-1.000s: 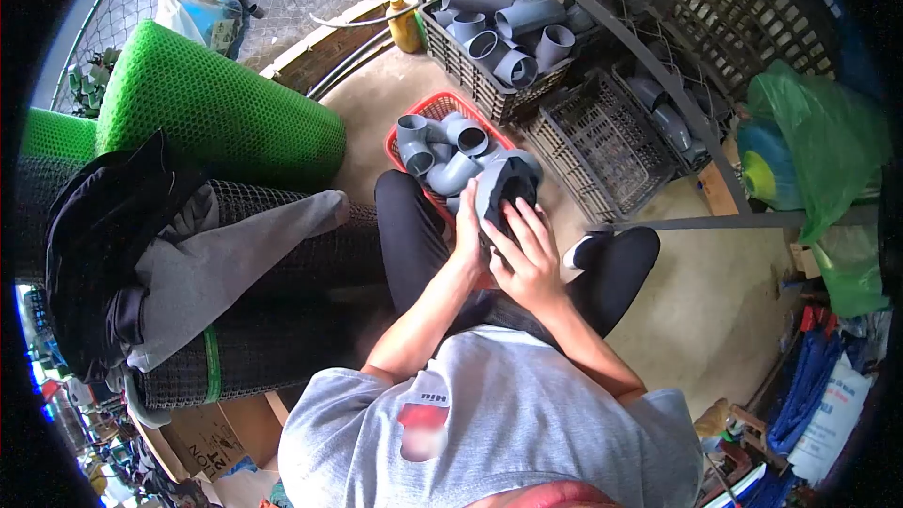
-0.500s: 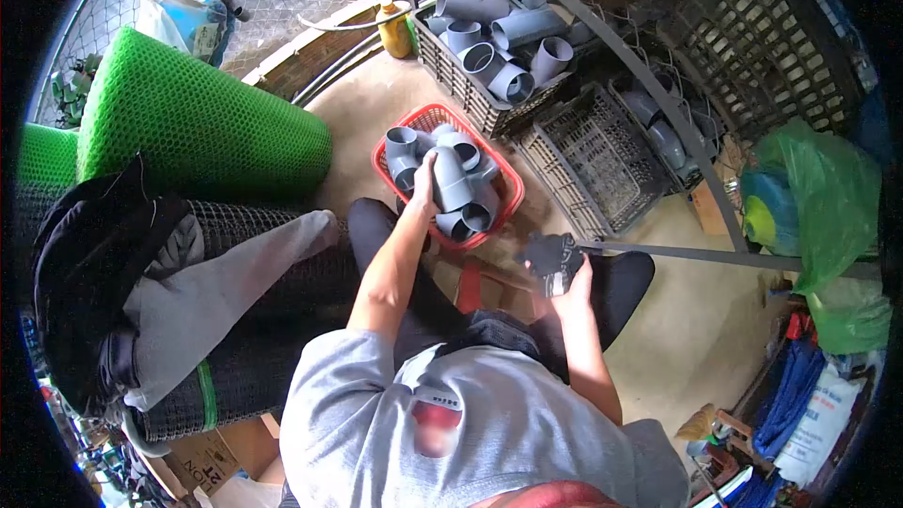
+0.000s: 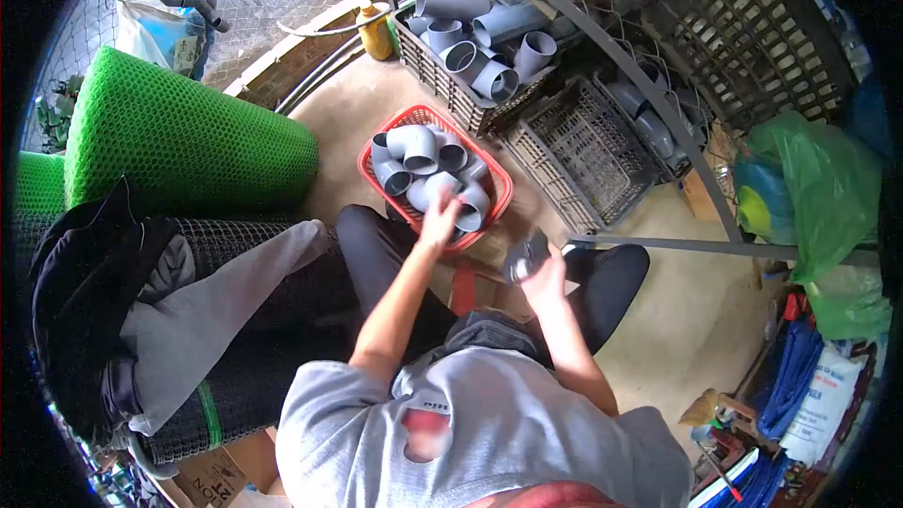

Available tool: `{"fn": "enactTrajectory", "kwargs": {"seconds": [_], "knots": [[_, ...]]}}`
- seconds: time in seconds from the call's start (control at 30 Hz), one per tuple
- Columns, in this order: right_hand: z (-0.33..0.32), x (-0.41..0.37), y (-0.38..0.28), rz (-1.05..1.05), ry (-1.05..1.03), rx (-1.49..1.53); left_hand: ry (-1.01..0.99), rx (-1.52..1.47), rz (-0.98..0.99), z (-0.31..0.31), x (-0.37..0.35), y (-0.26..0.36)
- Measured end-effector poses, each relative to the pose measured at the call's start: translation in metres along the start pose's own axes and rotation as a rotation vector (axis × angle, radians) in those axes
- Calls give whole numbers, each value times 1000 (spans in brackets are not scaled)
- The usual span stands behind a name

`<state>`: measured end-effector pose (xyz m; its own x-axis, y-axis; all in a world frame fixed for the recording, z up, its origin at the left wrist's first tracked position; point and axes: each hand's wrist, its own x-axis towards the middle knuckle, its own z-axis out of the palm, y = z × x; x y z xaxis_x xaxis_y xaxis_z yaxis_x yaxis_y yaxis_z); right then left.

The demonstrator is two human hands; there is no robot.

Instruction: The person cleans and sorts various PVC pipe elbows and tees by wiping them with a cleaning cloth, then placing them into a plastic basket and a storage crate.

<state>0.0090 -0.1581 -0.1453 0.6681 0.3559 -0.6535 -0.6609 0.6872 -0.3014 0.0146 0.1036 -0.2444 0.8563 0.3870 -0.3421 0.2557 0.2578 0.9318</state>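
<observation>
Grey pipe elbows fill a red basket in front of my legs. My left hand reaches over the basket's near side, its fingers against a grey elbow at the near end; whether they grip it is unclear. To the right, above my lap, my right hand is wrapped round a dark cloth-like item, blurred by motion.
Behind the basket stands a black crate of larger grey fittings, with another black crate to its right. A green mesh roll lies left. A metal bar crosses at right.
The large grey fitting under my left hand now lies differently among the elbows, and my left hand has moved down toward the near end. My right hand has shifted left with the dark item.
</observation>
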Motion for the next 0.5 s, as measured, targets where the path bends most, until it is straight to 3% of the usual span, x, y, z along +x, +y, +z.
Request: {"fn": "enactTrajectory", "kwargs": {"seconds": [0.03, 0.13, 0.17, 0.23, 0.27, 0.3, 0.33, 0.4, 0.43, 0.5], "knots": [[33, -16, 1, 55, 39, -192, -116, 11, -81, 11, -33, 22], [48, -13, 18, 155, 57, -697, -300, -476, -315, 25, -101, 40], [53, -13, 12, 250, -112, -818, -309, -468, -323, 20, -106, 26], [64, -22, 5, 147, -154, -1008, -229, -433, -293, 5, -104, -1], [66, -25, 5, 72, -154, -1100, -96, -517, -336, 7, -104, 3], [51, -17, 10, -83, -188, -1118, -138, -538, -300, -1, -97, -6], [28, -1, 9, -189, -194, -1349, -179, -556, -265, -14, -91, -18], [14, 2, 6, -252, -131, -1448, -50, -359, -260, -14, -88, -3], [28, -12, 0, -121, -105, -1347, -50, -267, -244, -9, -88, 8], [42, -33, 2, -98, -99, -1266, -63, -34, -139, 4, -94, 31]]}}
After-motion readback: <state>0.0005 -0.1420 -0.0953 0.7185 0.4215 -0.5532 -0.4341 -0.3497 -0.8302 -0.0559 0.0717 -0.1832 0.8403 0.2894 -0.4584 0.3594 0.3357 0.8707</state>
